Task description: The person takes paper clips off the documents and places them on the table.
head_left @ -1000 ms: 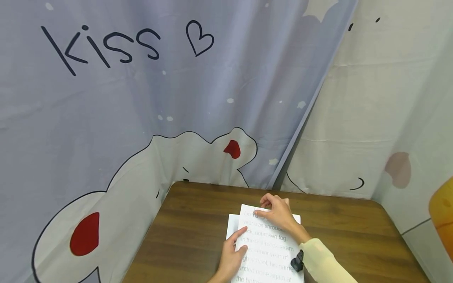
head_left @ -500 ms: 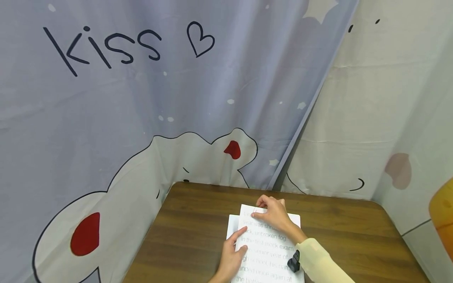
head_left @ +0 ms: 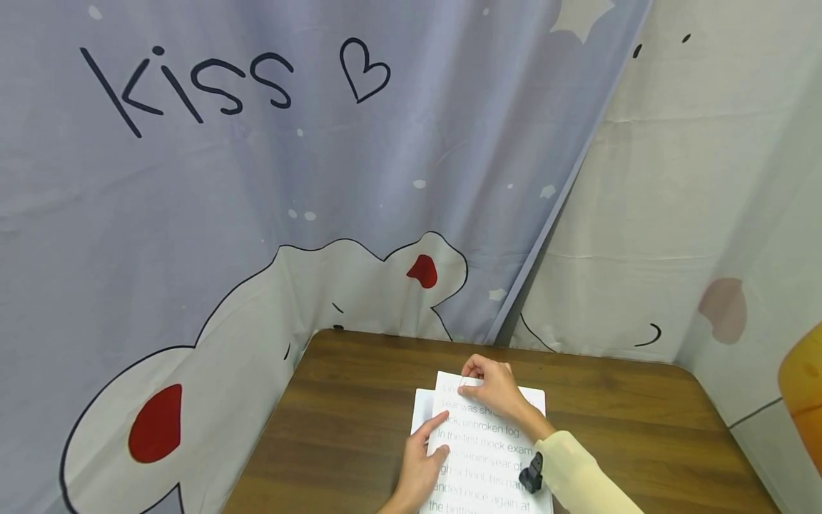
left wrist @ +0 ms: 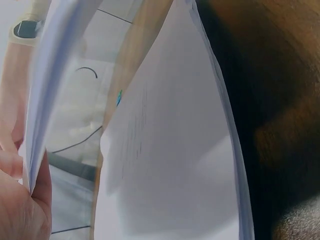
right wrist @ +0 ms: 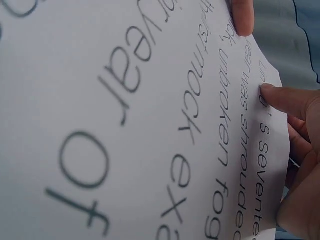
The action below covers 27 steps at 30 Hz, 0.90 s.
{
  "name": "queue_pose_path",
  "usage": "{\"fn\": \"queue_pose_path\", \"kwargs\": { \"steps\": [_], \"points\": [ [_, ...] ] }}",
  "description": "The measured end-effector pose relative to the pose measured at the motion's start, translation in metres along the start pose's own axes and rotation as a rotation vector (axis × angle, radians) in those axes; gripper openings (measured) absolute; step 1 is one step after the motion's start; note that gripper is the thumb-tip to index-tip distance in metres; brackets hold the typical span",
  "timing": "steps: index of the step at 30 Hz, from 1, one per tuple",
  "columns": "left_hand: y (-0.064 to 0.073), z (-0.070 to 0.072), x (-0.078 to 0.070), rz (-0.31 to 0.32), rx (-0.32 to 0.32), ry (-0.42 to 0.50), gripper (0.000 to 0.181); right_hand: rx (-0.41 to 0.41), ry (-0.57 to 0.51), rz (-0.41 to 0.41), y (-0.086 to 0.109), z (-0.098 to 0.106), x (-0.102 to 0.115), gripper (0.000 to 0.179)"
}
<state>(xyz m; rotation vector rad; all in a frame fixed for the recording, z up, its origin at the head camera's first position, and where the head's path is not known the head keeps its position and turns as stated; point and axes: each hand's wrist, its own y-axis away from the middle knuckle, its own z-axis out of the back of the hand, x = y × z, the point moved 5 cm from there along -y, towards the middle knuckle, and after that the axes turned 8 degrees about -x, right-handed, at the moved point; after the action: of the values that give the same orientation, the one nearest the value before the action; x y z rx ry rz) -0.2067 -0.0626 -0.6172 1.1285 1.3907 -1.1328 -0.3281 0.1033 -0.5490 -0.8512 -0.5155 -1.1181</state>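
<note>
A white sheet of paper with large grey print is raised, tilted, over a paper stack on the table. My left hand grips its left side, a finger and the thumb showing by the edge. At the top edge, my right hand pinches it, thumb on the printed face and the other fingers behind. In the right wrist view the right thumb lies over the first line of text. The held paper is seen edge-on in the left wrist view; how many sheets it has I cannot tell.
The brown wooden table has rounded far corners. Behind it hangs a printed curtain. The right sleeve carries a small black device. A tiny blue-green object shows beyond the stack's edge.
My right hand has slid slightly left along the sheet's top edge, still pinching it. The left hand and the paper stay nearly where they were.
</note>
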Motion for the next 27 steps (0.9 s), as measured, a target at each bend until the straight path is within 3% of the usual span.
{"fn": "queue_pose_path", "kwargs": {
  "steps": [8,16,27],
  "points": [
    [0.0009,0.0003,-0.0001,-0.024,-0.002,-0.023,0.062,0.064,-0.144,-0.075,-0.0002,-0.0024,0.0003,0.025],
    [-0.0010,-0.0012,-0.0030,-0.038,-0.003,-0.070,0.062,0.053,-0.205,-0.100,-0.0032,0.0010,-0.0002,0.022],
    [0.0014,-0.0014,-0.0018,-0.021,-0.001,-0.042,0.062,0.048,-0.275,-0.128,-0.0032,0.0040,-0.0083,0.030]
  ]
}}
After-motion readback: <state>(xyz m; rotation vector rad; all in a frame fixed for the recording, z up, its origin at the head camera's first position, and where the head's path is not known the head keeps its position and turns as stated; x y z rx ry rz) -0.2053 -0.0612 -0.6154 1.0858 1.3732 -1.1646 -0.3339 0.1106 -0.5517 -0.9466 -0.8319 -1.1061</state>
